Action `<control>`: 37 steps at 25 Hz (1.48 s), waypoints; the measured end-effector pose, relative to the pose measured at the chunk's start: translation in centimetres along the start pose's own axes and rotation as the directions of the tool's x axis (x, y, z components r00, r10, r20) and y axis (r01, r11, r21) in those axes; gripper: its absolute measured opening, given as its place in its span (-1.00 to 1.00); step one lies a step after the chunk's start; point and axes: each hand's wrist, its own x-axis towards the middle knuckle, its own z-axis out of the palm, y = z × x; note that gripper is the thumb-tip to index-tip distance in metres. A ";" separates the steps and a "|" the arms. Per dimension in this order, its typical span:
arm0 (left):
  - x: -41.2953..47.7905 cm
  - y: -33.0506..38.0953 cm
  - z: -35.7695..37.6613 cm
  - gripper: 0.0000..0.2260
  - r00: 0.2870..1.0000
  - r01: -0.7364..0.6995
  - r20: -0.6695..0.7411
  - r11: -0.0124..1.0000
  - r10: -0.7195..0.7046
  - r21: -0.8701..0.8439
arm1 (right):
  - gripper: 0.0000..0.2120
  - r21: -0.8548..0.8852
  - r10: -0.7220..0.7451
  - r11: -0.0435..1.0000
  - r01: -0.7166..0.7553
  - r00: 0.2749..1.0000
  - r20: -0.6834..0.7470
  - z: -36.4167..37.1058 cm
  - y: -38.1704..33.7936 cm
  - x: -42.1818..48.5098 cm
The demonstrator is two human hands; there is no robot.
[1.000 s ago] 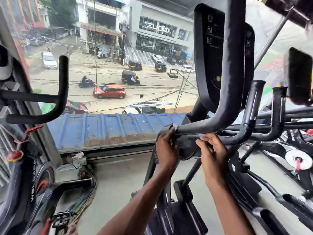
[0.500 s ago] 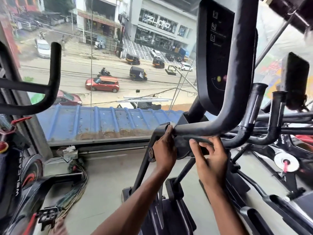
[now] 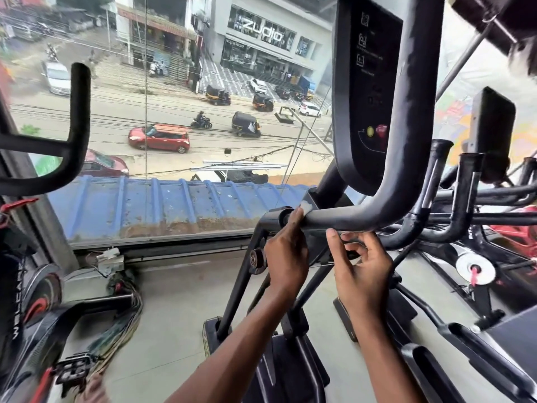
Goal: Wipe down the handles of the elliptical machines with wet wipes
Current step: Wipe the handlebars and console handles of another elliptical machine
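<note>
A black curved elliptical handle (image 3: pixel 357 218) runs level in front of me, then bends upward past the console (image 3: pixel 366 91). My left hand (image 3: pixel 286 257) grips the handle's left end with a small white wet wipe (image 3: pixel 305 205) pressed against the bar; only a corner of the wipe shows above the fingers. Just to the right, below the bar, my right hand (image 3: pixel 360 269) has its fingers curled around a thinner dark bar underneath the handle.
More black handles (image 3: pixel 465 193) of neighbouring machines crowd the right. An exercise bike's handlebar (image 3: pixel 75 120) and frame stand at the left, with loose cables (image 3: pixel 125 324) on the floor. A large window lies directly ahead. Pedals (image 3: pixel 279 370) sit below my arms.
The view has shifted slightly and both hands sit a little further left on the handle. The left hand with the wipe has slid toward the bar's left end.
</note>
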 end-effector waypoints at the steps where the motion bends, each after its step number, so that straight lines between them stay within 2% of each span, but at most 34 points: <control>1: -0.6 0.5 -0.3 -0.54 0.996 -0.087 -0.024 0.995 0.086 -0.049 | -0.71 -0.005 0.001 1.000 -0.001 1.000 0.000 0.0 0.0 0.0; 3: -1.4 0.4 -0.5 -0.52 0.983 -0.183 -0.034 0.982 0.182 -0.043 | -0.71 -0.015 0.006 1.000 -0.006 1.000 -0.007 0.0 0.0 -0.1; 4: -1.3 -0.1 -0.5 -0.49 0.989 -0.150 -0.004 0.989 0.149 -0.007 | -0.70 -0.015 0.011 1.000 -0.011 1.000 -0.009 0.0 -0.1 -0.1; 7: 0.2 -1.6 -0.7 -0.36 0.983 0.102 0.137 0.983 -0.123 0.149 | -0.71 -0.018 0.008 1.000 -0.009 1.000 -0.007 0.0 -0.4 -0.2; 9: 1.3 -1.8 -1.0 -0.40 0.966 0.122 0.197 0.969 -0.166 0.214 | -0.71 -0.028 0.010 1.000 -0.010 1.000 -0.008 0.0 -0.6 -0.2; 11: 1.6 -1.0 -1.6 -0.40 0.983 0.063 0.167 0.992 -0.081 0.108 | -0.69 -0.039 0.008 0.999 -0.009 1.000 -0.009 -0.1 -0.7 -0.2; 14: -0.3 0.2 -2.3 -0.41 0.981 -0.173 0.080 0.983 0.177 -0.055 | -0.69 -0.055 0.006 0.998 -0.006 1.000 -0.003 -0.2 -0.8 -0.2; 15: -1.2 0.3 -2.2 -0.41 0.976 -0.208 0.054 0.976 0.212 -0.068 | -0.69 -0.067 0.010 0.998 -0.010 1.000 0.001 -0.2 -0.8 -0.2; 16: -1.9 0.4 -2.0 -0.40 0.979 -0.197 0.040 0.978 0.200 -0.068 | -0.69 -0.077 0.013 0.997 -0.013 1.000 0.002 -0.3 -0.9 -0.2; 20: -2.2 1.9 -0.8 -0.33 0.998 0.063 -0.004 0.997 -0.063 -0.037 | -0.73 -0.077 0.017 0.997 -0.016 1.000 0.008 -0.3 -1.1 0.0; 22: -1.4 2.7 -1.1 -0.36 0.992 0.130 0.009 0.990 -0.129 -0.051 | -0.72 -0.074 0.019 0.997 -0.018 1.000 0.017 -0.4 -1.2 0.2; 26: 0.7 2.2 -1.8 -0.46 0.995 0.098 0.025 0.991 -0.101 0.092 | -0.74 -0.081 0.034 0.996 -0.032 0.999 0.023 -0.6 -1.4 0.1; 28: 1.1 2.8 -2.0 -0.59 0.996 0.088 -0.018 0.995 -0.087 0.037 | -0.77 -0.086 0.029 0.996 -0.026 0.999 0.033 -0.6 -1.7 0.0; 30: 0.4 3.8 -2.2 -0.68 0.996 -0.058 -0.063 0.998 0.056 -0.022 | -0.79 -0.089 0.034 0.996 -0.031 0.999 0.036 -0.7 -1.9 0.0; 32: -0.7 3.9 -2.4 -0.67 0.975 -0.213 -0.064 0.977 0.211 -0.027 | -0.79 -0.099 0.042 0.994 -0.038 0.998 0.036 -0.6 -1.9 0.0; 33: -1.0 3.6 -2.5 -0.65 0.971 -0.237 -0.044 0.971 0.236 -0.014 | -0.78 -0.102 0.041 0.994 -0.037 0.999 0.035 -0.6 -1.9 -0.1; 34: -1.1 3.0 -2.5 -0.62 0.975 -0.221 -0.018 0.975 0.221 0.019 | -0.76 -0.098 0.040 0.995 -0.037 0.999 0.036 -0.6 -2.0 -0.1; 37: -0.7 0.4 -2.3 -0.53 0.997 -0.055 0.071 0.985 0.043 0.166 | -0.77 -0.058 0.082 0.995 -0.078 0.995 0.055 -0.7 -2.0 -0.2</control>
